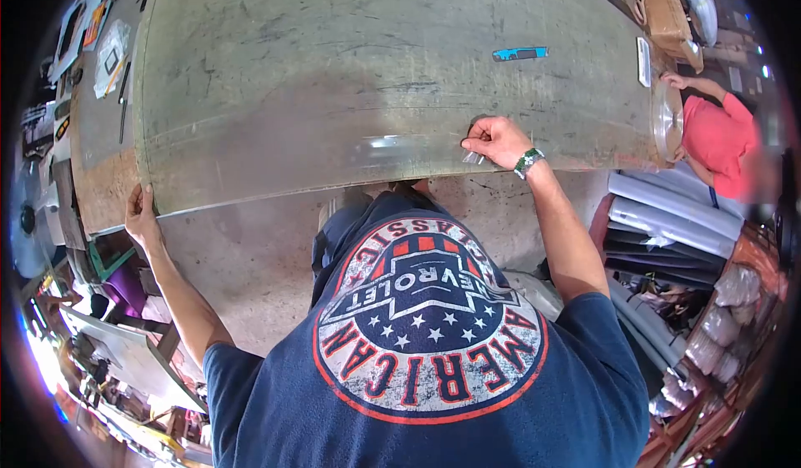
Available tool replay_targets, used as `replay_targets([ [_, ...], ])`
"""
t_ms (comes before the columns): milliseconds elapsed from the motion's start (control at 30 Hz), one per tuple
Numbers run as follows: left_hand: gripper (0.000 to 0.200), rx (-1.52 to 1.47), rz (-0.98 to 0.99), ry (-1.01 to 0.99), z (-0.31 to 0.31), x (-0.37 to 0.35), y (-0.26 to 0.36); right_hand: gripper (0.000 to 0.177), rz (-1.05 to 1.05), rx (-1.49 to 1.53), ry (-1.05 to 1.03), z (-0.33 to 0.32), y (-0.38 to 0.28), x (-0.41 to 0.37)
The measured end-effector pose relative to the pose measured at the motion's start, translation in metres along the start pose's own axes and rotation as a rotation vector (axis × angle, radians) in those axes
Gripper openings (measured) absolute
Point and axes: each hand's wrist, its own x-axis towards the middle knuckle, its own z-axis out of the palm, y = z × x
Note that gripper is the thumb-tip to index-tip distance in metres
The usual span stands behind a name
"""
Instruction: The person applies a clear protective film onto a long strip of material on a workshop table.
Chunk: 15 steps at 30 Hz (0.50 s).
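Observation:
My left hand (143, 216) is at the near left corner of the worktable (275, 59), with its thumb and fingers closed over the front edge. Over the table's near side, my right hand (501, 141) pinches a small piece of clear plastic (473, 158), which pokes out below the fingertips. My fingers hide the rest of the piece. Bright glare lies on the shiny surface between my hands. Farther back on the table is a blue and black utility knife (520, 53), apart from both hands.
A co-worker in a pink shirt (722, 147) stands at the table's right end, near a clear roll (667, 122). A white rectangular item (643, 62) and a cardboard box (667, 16) lie nearby. Rolls of material (672, 222) are stacked below right. A plastic bag (111, 57) lies left.

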Motion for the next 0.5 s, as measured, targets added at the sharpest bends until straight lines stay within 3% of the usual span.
replay_targets([
  [500,0.044,0.029,0.014,0.000,-0.003,0.006,-0.009,0.032,-0.060,-0.089,0.095,-0.017,0.019,-0.006],
])
